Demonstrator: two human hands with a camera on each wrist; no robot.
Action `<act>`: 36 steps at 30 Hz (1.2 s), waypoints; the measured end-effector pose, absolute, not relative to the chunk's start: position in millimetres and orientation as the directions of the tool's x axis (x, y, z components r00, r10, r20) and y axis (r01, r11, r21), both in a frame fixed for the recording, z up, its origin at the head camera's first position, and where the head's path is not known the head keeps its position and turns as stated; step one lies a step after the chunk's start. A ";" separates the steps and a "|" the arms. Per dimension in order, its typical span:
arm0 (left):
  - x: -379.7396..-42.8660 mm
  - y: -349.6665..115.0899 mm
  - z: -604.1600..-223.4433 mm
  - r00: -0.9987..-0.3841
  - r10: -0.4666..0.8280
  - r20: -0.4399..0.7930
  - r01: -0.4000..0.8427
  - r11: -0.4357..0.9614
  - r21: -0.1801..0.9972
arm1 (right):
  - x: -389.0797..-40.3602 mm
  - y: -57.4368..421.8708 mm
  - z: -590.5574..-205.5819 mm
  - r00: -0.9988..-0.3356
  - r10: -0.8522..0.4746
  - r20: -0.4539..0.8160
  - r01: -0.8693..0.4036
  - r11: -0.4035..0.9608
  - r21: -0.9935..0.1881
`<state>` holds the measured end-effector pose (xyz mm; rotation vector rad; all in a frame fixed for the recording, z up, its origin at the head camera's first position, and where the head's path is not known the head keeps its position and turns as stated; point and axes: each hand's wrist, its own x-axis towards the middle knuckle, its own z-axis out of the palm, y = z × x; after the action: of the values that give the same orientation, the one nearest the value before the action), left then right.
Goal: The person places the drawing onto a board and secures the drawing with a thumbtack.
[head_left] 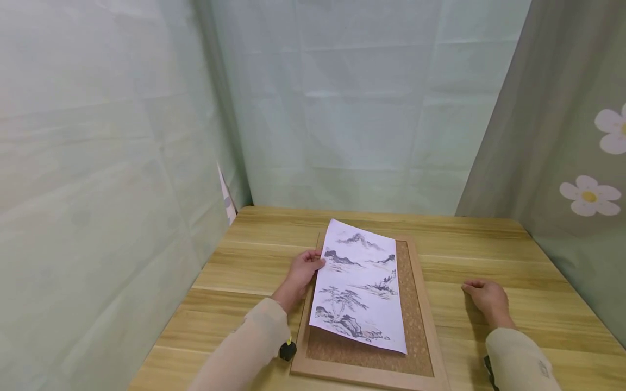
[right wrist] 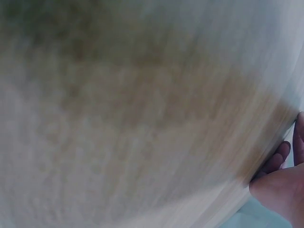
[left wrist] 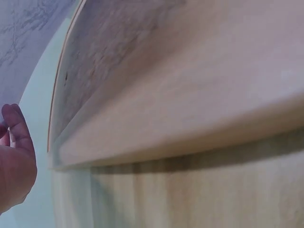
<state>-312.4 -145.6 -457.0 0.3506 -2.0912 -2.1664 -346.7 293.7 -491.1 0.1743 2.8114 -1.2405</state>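
My left hand [head_left: 304, 270] pinches the left edge of a white paper sheet [head_left: 376, 277] printed with an ink landscape of mountains, rocks and pine trees. The sheet slants over a wood-framed cork board [head_left: 415, 320], its lower edge raised off the cork. In the left wrist view, the fingers of that hand [left wrist: 18, 161] show at the left border, beside the board's blurred frame [left wrist: 190, 104]. My right hand [head_left: 490, 301] is at the table, right of the board, with loosely curled fingers and nothing visible in them. Only part of this hand [right wrist: 280, 183] appears in the right wrist view.
The board lies on a wood-grain table [head_left: 220, 304]. Pale green fabric [head_left: 352, 108] hangs behind and at the left, and a flower-patterned curtain [head_left: 552, 136] hangs at the right. A small black object [head_left: 288, 350] hangs by the left sleeve.
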 end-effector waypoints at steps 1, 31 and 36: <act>-312.4 -145.3 -456.7 -0.968 -0.238 -0.079 -0.071 -0.040 0.997 | -347.0 292.0 -489.5 -0.992 0.079 -0.096 0.124 0.671 -0.731; -307.0 -140.6 -458.1 -0.984 -0.163 -0.070 -0.093 0.137 0.986 | -347.3 281.5 -479.0 -0.997 0.071 -0.039 0.077 0.692 -0.718; -308.8 -146.1 -452.5 -0.984 -0.178 0.001 -0.061 0.347 0.936 | -347.2 281.3 -479.2 -0.997 0.073 -0.035 0.076 0.694 -0.716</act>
<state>-308.8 -146.1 -452.5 0.2222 -2.4919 -1.7251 -347.2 281.3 -479.2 0.1274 2.8883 -1.2202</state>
